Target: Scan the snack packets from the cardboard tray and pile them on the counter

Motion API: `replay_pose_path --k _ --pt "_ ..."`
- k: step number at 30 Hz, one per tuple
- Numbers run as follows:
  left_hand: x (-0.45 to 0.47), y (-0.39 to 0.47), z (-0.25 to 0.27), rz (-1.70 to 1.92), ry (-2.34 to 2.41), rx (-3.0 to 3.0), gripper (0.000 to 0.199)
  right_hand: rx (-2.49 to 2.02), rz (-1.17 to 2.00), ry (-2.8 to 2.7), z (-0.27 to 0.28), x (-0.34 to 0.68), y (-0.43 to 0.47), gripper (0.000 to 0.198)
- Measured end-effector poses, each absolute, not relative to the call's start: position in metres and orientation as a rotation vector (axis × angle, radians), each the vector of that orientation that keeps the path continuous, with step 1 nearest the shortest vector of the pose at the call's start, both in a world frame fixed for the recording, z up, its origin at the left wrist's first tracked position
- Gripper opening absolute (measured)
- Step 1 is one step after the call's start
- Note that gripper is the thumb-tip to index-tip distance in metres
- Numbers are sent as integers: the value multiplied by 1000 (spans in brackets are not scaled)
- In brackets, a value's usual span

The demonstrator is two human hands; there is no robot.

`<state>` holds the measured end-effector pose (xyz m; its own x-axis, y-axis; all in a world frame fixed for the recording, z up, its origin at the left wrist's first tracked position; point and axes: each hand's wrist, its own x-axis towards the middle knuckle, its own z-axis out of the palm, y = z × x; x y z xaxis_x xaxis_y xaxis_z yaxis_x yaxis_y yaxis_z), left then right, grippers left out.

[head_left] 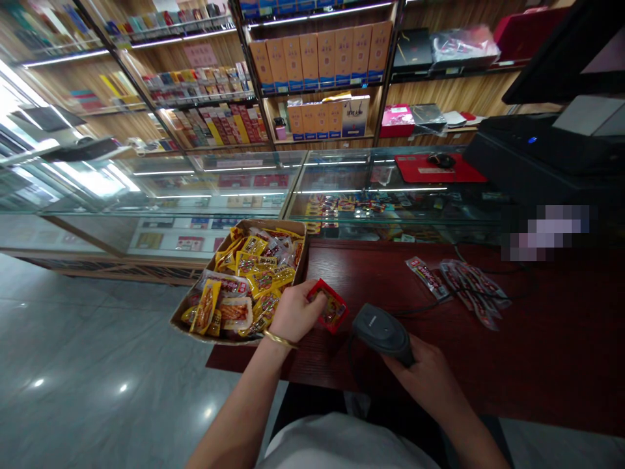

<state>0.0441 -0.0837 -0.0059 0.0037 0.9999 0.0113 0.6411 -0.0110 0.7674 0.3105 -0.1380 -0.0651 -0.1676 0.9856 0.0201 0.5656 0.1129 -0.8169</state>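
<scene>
Pinched between the thumb and fingers of my left hand [295, 311] is a small red snack packet [332, 307], held just above the dark wooden desk. My right hand [430, 371] is wrapped round the handle of a black barcode scanner [383, 331]; the scanner's head points toward the packet, with a small gap between them. Left of my left hand stands a cardboard box [183, 319] full of snack packets, mostly yellow, some clear with red print. Several slim snack packets [471, 286] lie in a group on the desk at the right, with a single packet [426, 277] beside them.
Behind the desk [371, 273] runs a glass display counter [234, 172]. On it lie a red mat [439, 170] and a black mouse [440, 160]. A black machine [547, 163] stands at the right. A cable crosses the desk near the slim packets. Stocked shelves line the wall.
</scene>
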Motion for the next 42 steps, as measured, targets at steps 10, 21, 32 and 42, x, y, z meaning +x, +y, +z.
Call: replay_pose_path --k 10,21,32,42 --pt "76 -46 -50 1074 1405 921 17 -1535 873 -1632 -63 321 -141 26" --pt "233 44 -77 788 1167 946 25 -1671 817 -1412 -66 352 -154 36" --pt "120 -3 -22 790 1313 1653 26 -1674 839 -1445 -71 339 -148 32" --pt "-77 21 32 97 2345 2088 36 -1578 926 -1473 -70 318 -138 33"
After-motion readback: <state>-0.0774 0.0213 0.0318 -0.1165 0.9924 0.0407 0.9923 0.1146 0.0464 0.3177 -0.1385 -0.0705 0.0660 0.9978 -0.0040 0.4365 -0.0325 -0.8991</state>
